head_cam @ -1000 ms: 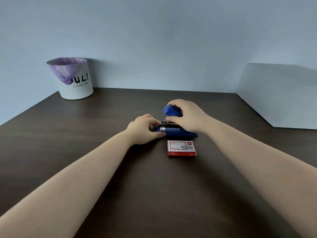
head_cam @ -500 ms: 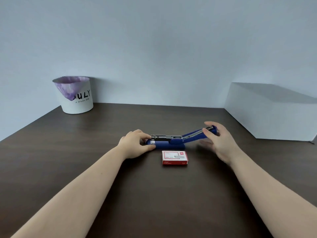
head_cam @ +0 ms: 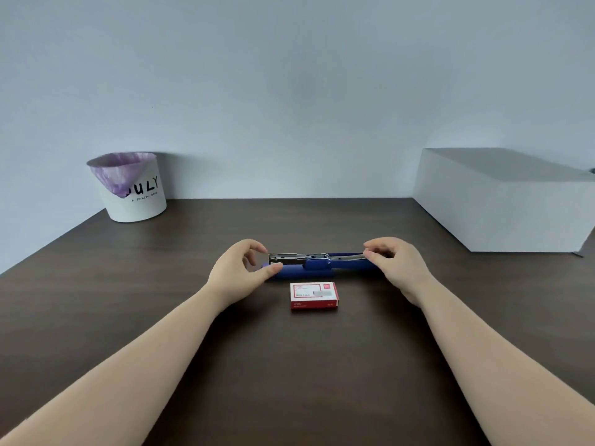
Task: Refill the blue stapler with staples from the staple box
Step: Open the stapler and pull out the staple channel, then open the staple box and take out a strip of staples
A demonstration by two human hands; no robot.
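The blue stapler (head_cam: 317, 269) lies swung open and almost flat on the dark table, its metal staple channel (head_cam: 289, 258) facing up at the left. My left hand (head_cam: 236, 273) is at the stapler's left end, thumb touching the blue base, the other fingers lifted and apart. My right hand (head_cam: 401, 268) is at the right end, fingertips pinched on the tip of the opened top arm. The red and white staple box (head_cam: 314, 295) lies closed on the table just in front of the stapler, between my hands.
A white cup (head_cam: 135, 191) with a purple liner stands at the back left by the wall. A large white box (head_cam: 508, 207) sits at the back right. The dark wooden table (head_cam: 289, 381) stretches toward me.
My right hand swung the stapler's top arm from raised to nearly flat on the right. My left hand loosened from gripping the base to only a thumb touch.
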